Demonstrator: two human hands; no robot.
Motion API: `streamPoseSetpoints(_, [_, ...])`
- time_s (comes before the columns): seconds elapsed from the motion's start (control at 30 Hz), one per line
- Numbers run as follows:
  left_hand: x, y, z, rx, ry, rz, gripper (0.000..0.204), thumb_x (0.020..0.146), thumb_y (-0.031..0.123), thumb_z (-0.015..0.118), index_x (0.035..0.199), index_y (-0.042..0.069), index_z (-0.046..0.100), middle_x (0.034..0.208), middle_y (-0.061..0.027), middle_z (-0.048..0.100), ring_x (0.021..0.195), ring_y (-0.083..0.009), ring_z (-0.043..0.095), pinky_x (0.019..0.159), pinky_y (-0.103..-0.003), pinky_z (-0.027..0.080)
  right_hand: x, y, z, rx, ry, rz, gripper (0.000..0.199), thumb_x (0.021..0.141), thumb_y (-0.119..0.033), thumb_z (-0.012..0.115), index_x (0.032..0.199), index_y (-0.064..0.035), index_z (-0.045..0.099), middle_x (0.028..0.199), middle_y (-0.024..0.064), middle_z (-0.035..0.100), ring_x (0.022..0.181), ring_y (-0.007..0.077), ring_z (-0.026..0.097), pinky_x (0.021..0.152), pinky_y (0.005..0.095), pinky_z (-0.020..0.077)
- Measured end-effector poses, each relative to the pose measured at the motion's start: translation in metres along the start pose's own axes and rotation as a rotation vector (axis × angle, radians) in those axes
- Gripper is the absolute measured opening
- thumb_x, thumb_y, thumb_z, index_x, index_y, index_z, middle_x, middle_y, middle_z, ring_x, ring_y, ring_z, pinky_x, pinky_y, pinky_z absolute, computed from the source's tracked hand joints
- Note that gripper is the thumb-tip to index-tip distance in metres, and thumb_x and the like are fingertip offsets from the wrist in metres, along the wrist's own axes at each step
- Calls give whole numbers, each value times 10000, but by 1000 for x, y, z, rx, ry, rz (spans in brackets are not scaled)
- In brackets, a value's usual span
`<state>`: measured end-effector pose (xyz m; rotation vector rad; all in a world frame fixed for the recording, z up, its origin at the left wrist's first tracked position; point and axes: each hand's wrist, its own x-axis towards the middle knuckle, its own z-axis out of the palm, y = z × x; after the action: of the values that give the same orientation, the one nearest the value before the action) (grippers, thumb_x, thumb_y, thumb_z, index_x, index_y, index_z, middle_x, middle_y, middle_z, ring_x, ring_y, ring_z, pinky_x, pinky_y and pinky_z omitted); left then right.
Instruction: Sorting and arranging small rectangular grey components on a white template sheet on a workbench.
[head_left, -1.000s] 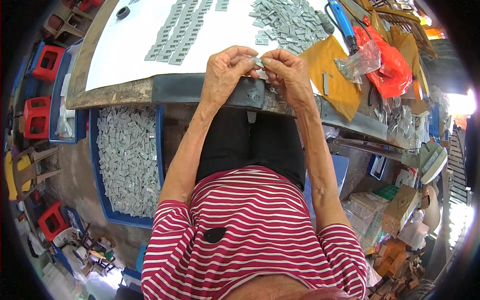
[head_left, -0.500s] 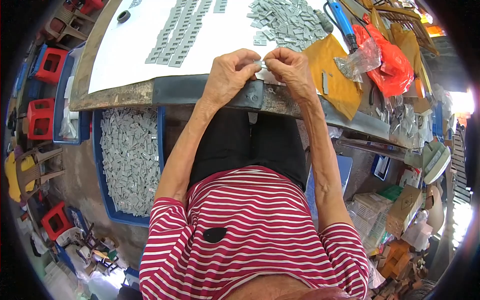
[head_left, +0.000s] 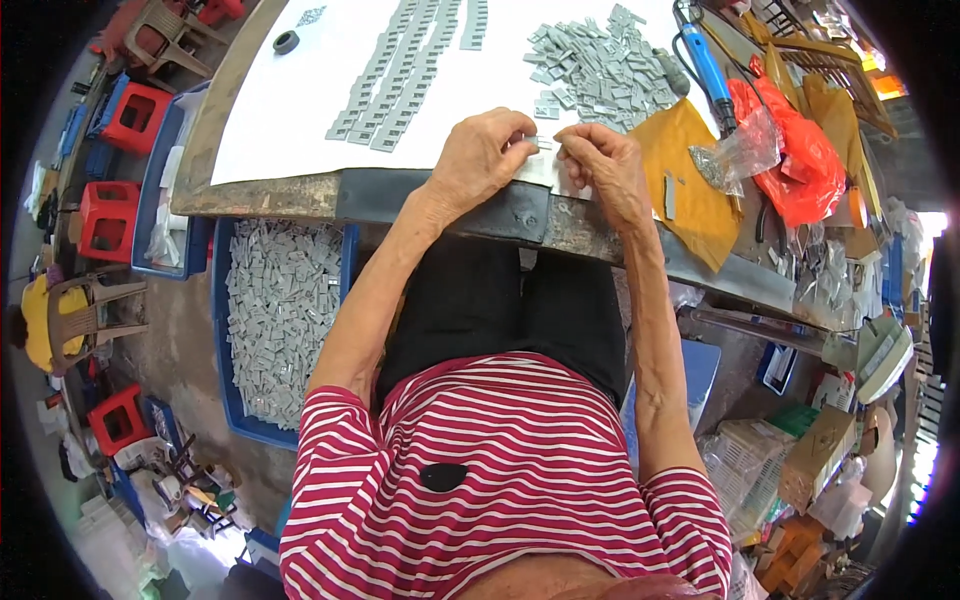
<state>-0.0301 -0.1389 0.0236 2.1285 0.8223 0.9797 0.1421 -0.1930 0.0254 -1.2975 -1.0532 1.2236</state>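
Both of my hands are over the near edge of the white-covered bench. My left hand (head_left: 483, 158) is closed, thumb and forefinger pinched at the tips. Facing it, my right hand (head_left: 610, 170) is also in a pinch. A tiny thin, pale piece (head_left: 543, 143) shows in the small gap between the fingertips; its kind is too small to tell. Ahead of my left hand lie long rows of grey notched plastic pieces (head_left: 400, 80), set side by side. A heap of loose grey plastic pieces (head_left: 605, 70) is beyond my right hand.
Right of my hand, brown paper (head_left: 690, 150) bears one grey strip (head_left: 670, 197). Beside it are a blue electric screwdriver (head_left: 708, 65), a red plastic bag (head_left: 800, 170) and a clear bag of small metal parts (head_left: 735, 155). A blue crate (head_left: 222, 330) of grey pieces stands below the bench, left.
My fingertips have drawn slightly apart, with the thin piece now showing between them. The whole view has shifted, so the bench and its contents appear farther right.
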Motion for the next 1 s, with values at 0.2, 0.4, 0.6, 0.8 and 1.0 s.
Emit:
streamPoseSetpoints(0.2, [23, -42, -16, 206, 100, -51, 177, 755, 133, 622, 872, 1, 631, 731, -113, 616, 637, -176, 584, 590, -286, 460, -29, -6, 10, -229, 176, -72, 160, 843, -110, 549, 900, 34, 592, 670, 22, 559, 552, 68, 483, 505, 214, 406])
streamPoseSetpoints(0.4, [50, -70, -23, 510, 193, 34, 148, 715, 155, 634, 814, 46, 638, 738, -88, 587, 654, -230, 568, 626, -356, 445, -56, 17, 18, -593, 189, -391, 68, 768, 11, 557, 835, 2, 555, 707, 119, 509, 529, 203, 498, 493, 297, 393])
streamPoseSetpoints(0.6, [58, -84, -25, 592, 128, -106, 116, 695, 160, 657, 792, 97, 660, 873, -74, 595, 870, -255, 553, 741, -422, 393, -56, 25, 18, -643, 200, -508, 116, 739, 48, 551, 847, 6, 541, 729, 126, 507, 535, 236, 511, 490, 310, 394])
streamPoseSetpoints(0.8, [59, -91, -30, 635, 181, -25, 128, 692, 152, 648, 799, 80, 651, 806, -69, 577, 806, -246, 554, 702, -404, 410, -56, 25, 19, -640, 192, -532, 132, 727, 59, 550, 846, 2, 543, 739, 120, 513, 566, 242, 527, 503, 310, 408])
streamPoseSetpoints(1.0, [64, -92, -31, 594, 124, -85, 102, 703, 143, 649, 800, 112, 658, 841, -52, 580, 858, -240, 544, 735, -431, 384, -57, 26, 18, -631, 186, -513, 117, 739, 60, 553, 842, 6, 548, 736, 104, 511, 572, 195, 514, 514, 272, 401])
